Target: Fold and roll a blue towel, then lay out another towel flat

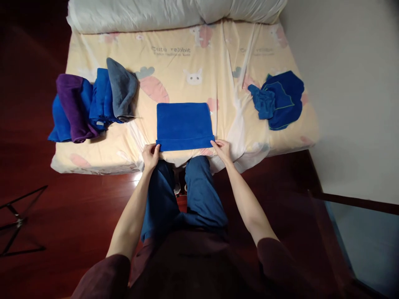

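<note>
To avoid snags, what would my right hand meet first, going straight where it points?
The folded blue cloth, it seems: your right hand appears to pinch its near right corner.

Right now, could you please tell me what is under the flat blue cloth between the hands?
The blue cloth lies on the patterned bedsheet, which shows around it. Whatever is directly beneath is covered and cannot be seen.

The blue cloth point(183, 120) hides its own underside; the top edge crops the pale quilt point(140, 15), the left edge a black stand point(19, 222).
</note>
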A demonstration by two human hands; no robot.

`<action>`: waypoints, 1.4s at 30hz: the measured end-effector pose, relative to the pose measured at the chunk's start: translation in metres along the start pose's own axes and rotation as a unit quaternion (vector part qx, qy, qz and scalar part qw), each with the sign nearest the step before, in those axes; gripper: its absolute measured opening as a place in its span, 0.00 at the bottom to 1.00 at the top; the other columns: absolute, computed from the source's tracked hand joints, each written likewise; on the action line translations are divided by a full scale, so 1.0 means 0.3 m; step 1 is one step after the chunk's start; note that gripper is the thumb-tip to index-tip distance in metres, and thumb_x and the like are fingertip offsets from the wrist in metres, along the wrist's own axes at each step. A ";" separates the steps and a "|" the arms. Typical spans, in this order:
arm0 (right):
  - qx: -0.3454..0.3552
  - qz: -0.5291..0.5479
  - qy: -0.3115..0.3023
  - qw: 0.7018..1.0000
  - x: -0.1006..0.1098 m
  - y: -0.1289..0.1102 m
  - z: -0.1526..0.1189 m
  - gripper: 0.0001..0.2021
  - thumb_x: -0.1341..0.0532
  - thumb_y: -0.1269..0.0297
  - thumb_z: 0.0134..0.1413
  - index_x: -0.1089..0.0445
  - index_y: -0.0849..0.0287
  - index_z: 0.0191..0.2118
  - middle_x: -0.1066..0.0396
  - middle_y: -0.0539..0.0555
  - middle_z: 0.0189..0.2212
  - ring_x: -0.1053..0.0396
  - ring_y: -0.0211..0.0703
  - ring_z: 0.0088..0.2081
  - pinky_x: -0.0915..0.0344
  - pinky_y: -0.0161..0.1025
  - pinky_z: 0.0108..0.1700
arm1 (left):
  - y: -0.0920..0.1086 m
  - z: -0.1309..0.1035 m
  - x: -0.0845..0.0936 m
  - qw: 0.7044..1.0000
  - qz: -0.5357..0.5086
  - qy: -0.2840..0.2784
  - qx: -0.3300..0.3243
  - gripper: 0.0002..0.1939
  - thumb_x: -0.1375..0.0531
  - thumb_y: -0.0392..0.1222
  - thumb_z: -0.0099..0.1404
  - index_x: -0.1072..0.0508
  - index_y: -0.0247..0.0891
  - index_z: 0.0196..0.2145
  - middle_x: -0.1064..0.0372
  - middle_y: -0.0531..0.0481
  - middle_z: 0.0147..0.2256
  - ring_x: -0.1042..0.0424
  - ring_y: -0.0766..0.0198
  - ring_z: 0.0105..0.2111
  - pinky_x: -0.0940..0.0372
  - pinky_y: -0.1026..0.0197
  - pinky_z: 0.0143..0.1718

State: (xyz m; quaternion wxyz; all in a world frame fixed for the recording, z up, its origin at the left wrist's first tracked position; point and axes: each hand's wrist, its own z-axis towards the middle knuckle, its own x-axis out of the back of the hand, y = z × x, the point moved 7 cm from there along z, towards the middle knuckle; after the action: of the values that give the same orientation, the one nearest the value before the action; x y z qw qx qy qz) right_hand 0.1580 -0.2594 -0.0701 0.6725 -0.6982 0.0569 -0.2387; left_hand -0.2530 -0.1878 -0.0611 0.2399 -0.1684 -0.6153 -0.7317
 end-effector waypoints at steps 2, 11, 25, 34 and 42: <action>-0.007 0.003 0.009 1.000 0.002 0.008 0.002 0.24 0.28 0.39 0.48 0.24 0.58 0.30 0.24 0.53 0.27 0.29 0.42 0.29 0.31 0.39 0.33 | 0.004 -0.001 0.003 1.000 -0.002 0.009 -0.009 0.16 0.39 0.56 0.71 0.23 0.40 0.38 0.27 0.45 0.35 0.26 0.54 0.39 0.31 0.53 0.45; -0.009 -0.026 0.025 0.999 0.011 0.013 0.010 0.23 0.30 0.39 0.47 0.26 0.57 0.32 0.28 0.51 0.25 0.33 0.40 0.27 0.33 0.39 0.32 | 0.005 0.002 -0.004 0.999 0.024 0.013 -0.022 0.21 0.41 0.62 0.73 0.24 0.40 0.38 0.27 0.45 0.34 0.27 0.56 0.36 0.31 0.54 0.41; 0.219 -0.258 -0.119 0.933 -0.101 -0.204 -0.149 0.24 0.38 0.62 0.66 0.29 0.49 0.66 0.34 0.54 0.70 0.40 0.56 0.73 0.47 0.60 0.76 | 0.172 -0.095 -0.085 0.945 0.102 -0.181 -0.254 0.25 0.41 0.50 0.74 0.29 0.45 0.65 0.36 0.41 0.69 0.42 0.47 0.72 0.49 0.36 0.74; 0.184 -0.273 -0.141 0.934 -0.110 -0.118 -0.109 0.29 0.38 0.63 0.66 0.35 0.52 0.71 0.39 0.54 0.72 0.44 0.52 0.75 0.51 0.61 0.79 | 0.116 -0.054 -0.098 0.965 0.098 -0.153 -0.191 0.32 0.43 0.46 0.71 0.35 0.41 0.71 0.40 0.43 0.71 0.45 0.49 0.74 0.53 0.35 0.76; 0.186 -0.256 -0.105 0.943 -0.119 -0.125 -0.085 0.30 0.41 0.76 0.60 0.29 0.56 0.67 0.32 0.55 0.68 0.38 0.49 0.72 0.46 0.58 0.77 | 0.098 -0.036 -0.098 0.972 0.074 -0.147 -0.167 0.30 0.43 0.46 0.70 0.32 0.41 0.68 0.37 0.42 0.70 0.45 0.47 0.74 0.51 0.36 0.75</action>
State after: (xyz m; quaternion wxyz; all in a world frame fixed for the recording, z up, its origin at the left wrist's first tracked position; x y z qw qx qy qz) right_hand 0.1072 -0.2650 -0.0434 0.7090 -0.5727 -0.2398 -0.3344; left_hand -0.2118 -0.1978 -0.0549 0.1685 -0.3572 -0.4986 -0.7716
